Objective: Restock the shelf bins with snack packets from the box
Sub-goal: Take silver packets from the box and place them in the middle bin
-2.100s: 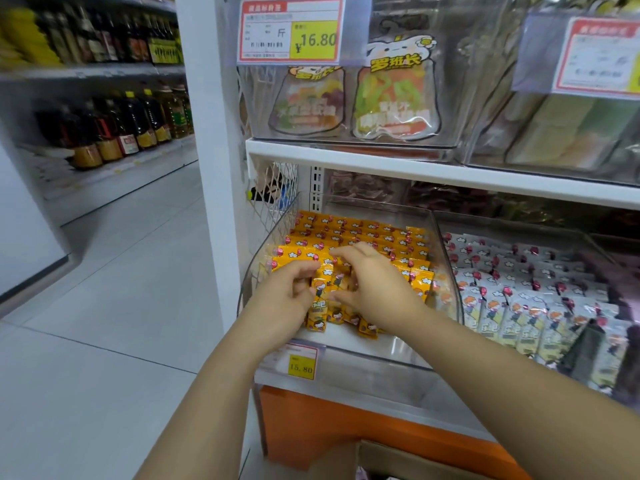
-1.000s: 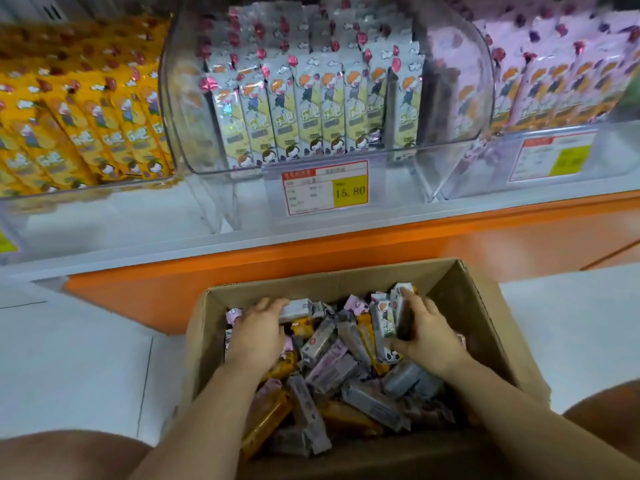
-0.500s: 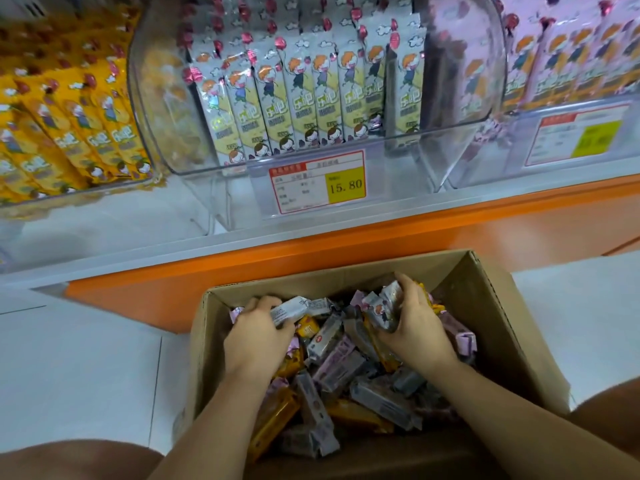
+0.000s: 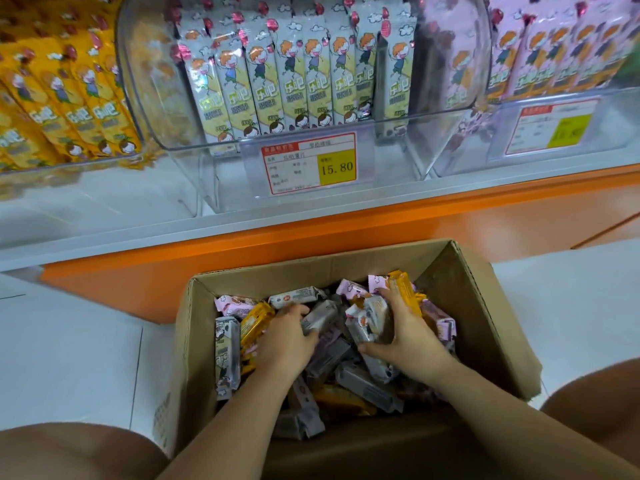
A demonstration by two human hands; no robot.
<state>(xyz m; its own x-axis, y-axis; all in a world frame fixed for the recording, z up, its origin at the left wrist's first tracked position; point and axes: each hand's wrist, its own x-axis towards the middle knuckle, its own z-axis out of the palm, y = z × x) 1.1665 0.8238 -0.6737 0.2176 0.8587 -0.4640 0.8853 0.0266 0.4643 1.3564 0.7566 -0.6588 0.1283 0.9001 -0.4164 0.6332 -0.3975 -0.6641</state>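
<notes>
An open cardboard box (image 4: 481, 306) stands on the floor before the shelf, filled with mixed grey, pink and yellow snack packets. My left hand (image 4: 284, 344) reaches into the pile and grips a grey packet (image 4: 320, 317). My right hand (image 4: 408, 337) holds a bunch of grey packets (image 4: 367, 320) lifted slightly above the heap. Above, a clear bin of grey packets (image 4: 294, 81) sits in the middle, a yellow-packet bin (image 4: 62, 98) at left and a pink-packet bin (image 4: 554, 53) at right.
A price tag reading 15.80 (image 4: 311, 164) hangs on the middle bin's front. An orange base panel (image 4: 346, 237) runs below the shelf. White floor tiles (image 4: 69, 358) lie on both sides of the box. My knees (image 4: 69, 452) flank the box.
Earlier my hands were arranging yellow packets in the left bin; my view then dropped to the box. In the last second both hands dug in and gathered grey packets.
</notes>
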